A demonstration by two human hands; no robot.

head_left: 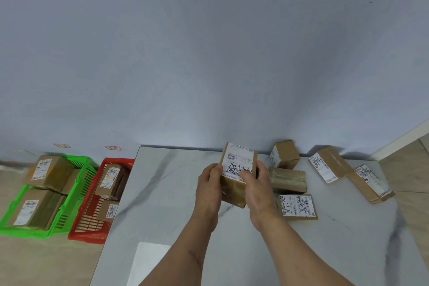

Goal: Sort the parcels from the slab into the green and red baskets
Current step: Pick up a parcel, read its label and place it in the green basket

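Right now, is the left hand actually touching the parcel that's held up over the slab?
Touching. The head view shows the left hand gripping the left edge of the raised parcel, fingers curled against the cardboard, with no gap.

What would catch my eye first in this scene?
Both hands, left hand and right hand, hold a labelled parcel up over the marble slab. At far left sit a green basket and a red basket, both holding boxes.
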